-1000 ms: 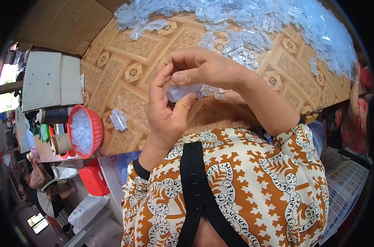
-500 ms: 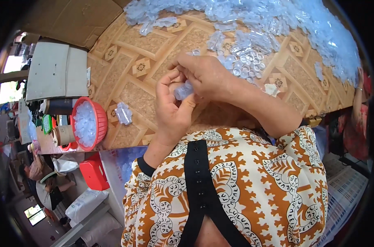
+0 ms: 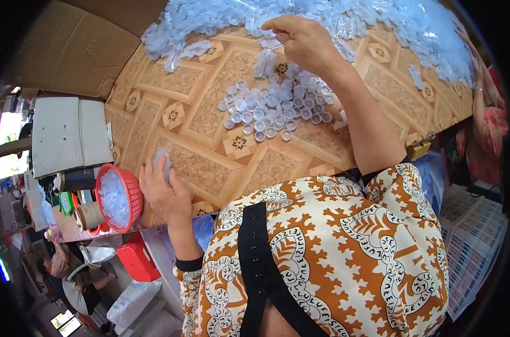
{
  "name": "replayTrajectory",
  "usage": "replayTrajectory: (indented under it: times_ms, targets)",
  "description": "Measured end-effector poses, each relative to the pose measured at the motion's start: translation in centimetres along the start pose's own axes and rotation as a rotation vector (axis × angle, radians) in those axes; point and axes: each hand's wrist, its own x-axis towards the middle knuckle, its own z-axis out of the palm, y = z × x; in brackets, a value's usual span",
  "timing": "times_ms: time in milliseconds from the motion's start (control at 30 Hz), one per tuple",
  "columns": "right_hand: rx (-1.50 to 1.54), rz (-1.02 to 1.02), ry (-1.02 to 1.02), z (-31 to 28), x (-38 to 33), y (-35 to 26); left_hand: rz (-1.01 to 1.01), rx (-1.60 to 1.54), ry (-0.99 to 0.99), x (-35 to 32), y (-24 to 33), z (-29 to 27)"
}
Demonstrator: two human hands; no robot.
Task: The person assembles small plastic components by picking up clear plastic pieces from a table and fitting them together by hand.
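My left hand lies at the left of the table beside the basket, fingers spread. Clear plastic pieces show between its thumb and fingers, partly hidden, and the hand does not look closed on them. At the far side, my right hand reaches to the edge of a big heap of clear plastic pieces. Its fingers are bent together, and what they hold, if anything, I cannot make out. Between the hands, many small round clear caps are spread over the table. A few clear tube-like pieces lie behind them.
A red basket full of clear pieces stands at the table's left edge. Behind it are a roll of tape and a white board. A cardboard wall bounds the far left. Another person's arm reaches in at right.
My hands have parted from around a clear cylindrical piece. The left went down-left beside the basket, and the right moved out to the heap. More caps are now uncovered; the view has shifted.
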Motion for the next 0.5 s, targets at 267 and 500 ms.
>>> replayTrajectory:
  times_ms: [267,500]
  targets:
    - [-0.353,-0.166,-0.376,1.7,-1.3,-2.1,-0.037,0.182,0.016,0.3,0.4,-1.2]
    - [-0.381,-0.08,-0.401,2.5,-1.0,-3.3,0.148,-0.208,-0.082,4.6,6.6,2.1]
